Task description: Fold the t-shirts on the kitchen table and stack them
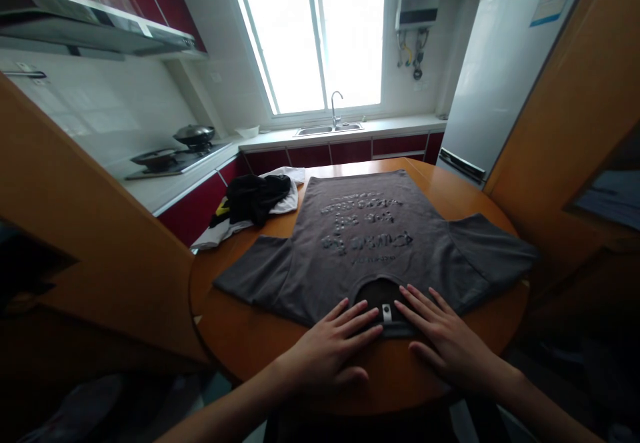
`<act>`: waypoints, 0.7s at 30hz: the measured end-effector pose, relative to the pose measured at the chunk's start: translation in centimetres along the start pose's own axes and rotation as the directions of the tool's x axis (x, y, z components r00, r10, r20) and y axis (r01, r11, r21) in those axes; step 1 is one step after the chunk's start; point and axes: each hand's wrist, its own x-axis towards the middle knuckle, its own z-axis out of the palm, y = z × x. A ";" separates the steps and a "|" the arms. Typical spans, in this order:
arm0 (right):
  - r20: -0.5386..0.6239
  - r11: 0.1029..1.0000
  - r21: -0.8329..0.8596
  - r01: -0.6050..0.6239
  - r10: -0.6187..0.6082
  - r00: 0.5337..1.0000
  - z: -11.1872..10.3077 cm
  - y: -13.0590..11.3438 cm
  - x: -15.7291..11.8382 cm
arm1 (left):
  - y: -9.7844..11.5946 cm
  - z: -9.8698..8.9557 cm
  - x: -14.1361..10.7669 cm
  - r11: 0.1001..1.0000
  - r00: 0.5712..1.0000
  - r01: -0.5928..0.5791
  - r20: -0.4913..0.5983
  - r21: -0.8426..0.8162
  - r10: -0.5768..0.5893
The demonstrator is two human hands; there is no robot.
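Note:
A dark grey T-shirt (320, 276) with raised lettering on its front lies spread flat on a round wooden table (230, 336). Its neckline faces me and its hem points towards the window. Inside the collar a small white label (387, 313) shows between my hands. On the left side of the neckline, my left hand (333, 346) rests with its fingers spread over the collar edge. My right hand (443, 336) lies on the right side of the neckline, fingers apart, its thumb over the bare wood. Neither hand grips the cloth.
Crumpled black and white clothes (255, 200) lie at the table's back left edge. Beyond stand a stove with pans (194, 135), a counter with a sink (314, 131) below the window, and a fridge (493, 76) at the right.

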 end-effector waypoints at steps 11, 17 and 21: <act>-0.051 0.995 -0.083 0.051 -0.055 0.997 -2.5 -1.6 3.8 | -0.5 -1.4 -0.4 0.994 0.980 -0.004 -0.201 -0.108 -0.018; -0.007 0.968 0.038 0.249 -0.249 0.968 -4.8 -6.1 11.9 | -9.7 -6.6 -5.5 0.803 0.553 0.564 -0.635 -0.193 -0.540; 0.090 0.915 0.126 0.384 -0.396 0.914 -2.9 -9.0 18.1 | -17.4 -8.5 -11.5 0.447 0.249 0.874 -0.615 -0.189 -0.748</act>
